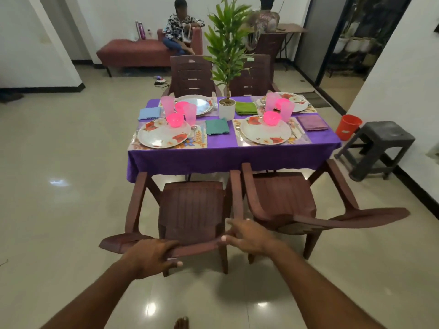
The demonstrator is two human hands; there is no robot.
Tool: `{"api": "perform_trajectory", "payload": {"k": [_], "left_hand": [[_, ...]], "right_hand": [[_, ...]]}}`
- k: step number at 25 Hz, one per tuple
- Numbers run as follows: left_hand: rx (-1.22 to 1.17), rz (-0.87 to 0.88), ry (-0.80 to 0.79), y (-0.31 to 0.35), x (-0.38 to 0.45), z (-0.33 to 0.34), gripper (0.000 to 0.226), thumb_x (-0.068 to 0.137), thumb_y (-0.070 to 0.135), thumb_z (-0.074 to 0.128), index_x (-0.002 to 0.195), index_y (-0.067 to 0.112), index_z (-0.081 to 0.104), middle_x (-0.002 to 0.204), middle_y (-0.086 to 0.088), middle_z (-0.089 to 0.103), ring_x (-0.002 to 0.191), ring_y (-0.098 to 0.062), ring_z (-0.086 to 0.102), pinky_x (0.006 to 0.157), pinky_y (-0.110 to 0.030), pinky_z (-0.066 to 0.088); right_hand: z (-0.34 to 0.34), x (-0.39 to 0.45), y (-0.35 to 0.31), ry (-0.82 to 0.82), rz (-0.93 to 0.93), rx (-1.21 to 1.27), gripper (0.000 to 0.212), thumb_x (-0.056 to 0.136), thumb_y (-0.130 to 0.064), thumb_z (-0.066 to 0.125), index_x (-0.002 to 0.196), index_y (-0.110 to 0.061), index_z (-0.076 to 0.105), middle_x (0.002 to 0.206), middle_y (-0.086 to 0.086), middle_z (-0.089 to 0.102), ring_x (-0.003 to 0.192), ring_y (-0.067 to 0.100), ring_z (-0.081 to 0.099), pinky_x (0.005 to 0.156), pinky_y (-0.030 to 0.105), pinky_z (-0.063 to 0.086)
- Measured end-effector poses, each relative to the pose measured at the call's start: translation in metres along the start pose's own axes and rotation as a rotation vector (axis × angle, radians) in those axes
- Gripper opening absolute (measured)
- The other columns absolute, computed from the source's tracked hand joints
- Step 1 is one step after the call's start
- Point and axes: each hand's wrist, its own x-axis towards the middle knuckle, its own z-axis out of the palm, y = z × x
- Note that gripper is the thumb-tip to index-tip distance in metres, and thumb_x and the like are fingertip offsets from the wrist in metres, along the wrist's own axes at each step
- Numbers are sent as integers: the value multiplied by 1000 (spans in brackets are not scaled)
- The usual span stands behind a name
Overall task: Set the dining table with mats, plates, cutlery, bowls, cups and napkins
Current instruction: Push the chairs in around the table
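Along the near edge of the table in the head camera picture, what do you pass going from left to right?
Left floral plate with a pink bowl → teal napkin → right floral plate with its pink bowl → purple napkin.

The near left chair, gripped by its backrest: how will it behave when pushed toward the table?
The chair looks like moulded plastic, so probably light. It should slide readily on the glossy tiled floor. Held high by both hands, it might tip.
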Motion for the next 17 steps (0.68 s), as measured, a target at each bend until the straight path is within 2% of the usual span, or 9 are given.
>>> {"api": "perform_trajectory", "payload": {"k": [2,4,5,7,10,14,17], "left_hand": [[-60,13,27,47,11,-1,81,88,85,31,156,43,24,143,12,57,123,-12,59,98,-30,47],[-94,19,94,104,40,-11,79,94,79,26,160,40,10,154,7,48,133,-16,53,105,-34,46],[-90,39,139,126,56,-16,77,96,76,25,161,39,7,157,6,44,136,-17,50,106,-36,46],[-71,94,197,172,83,-26,75,99,70,29,161,34,9,161,6,38,141,-17,45,109,-38,45],[-24,201,174,240,120,-37,73,101,65,34,161,28,12,164,1,32,146,-20,37,116,-42,38],[82,281,189,302,189,-61,75,101,67,31,161,24,18,164,-1,30,151,-20,28,121,-42,28],[106,340,133,336,236,-58,74,98,70,34,155,23,33,156,-4,43,144,-22,39,121,-45,30]], "right_hand": [[-23,-26,49,156,19,-104,54,94,-50,59,142,-28,47,143,-5,54,129,18,51,109,37,43],[-53,-55,102,327,86,-286,61,92,-32,66,147,-24,42,148,0,48,135,21,45,116,40,36],[-61,-64,127,360,145,-377,68,89,-25,68,150,-21,38,152,3,45,138,23,42,119,40,32],[-71,-82,165,314,278,-466,73,86,-22,70,150,-17,36,149,6,47,138,26,43,118,41,32],[-79,-113,215,172,411,-472,56,85,-26,68,136,-24,45,136,2,57,127,24,53,111,44,38],[-92,-130,264,101,451,-463,51,87,-21,59,137,-22,49,133,2,61,126,26,56,108,43,39],[-95,-133,291,50,391,-415,46,82,-12,54,126,-25,58,127,0,65,122,24,59,105,42,42]]}}
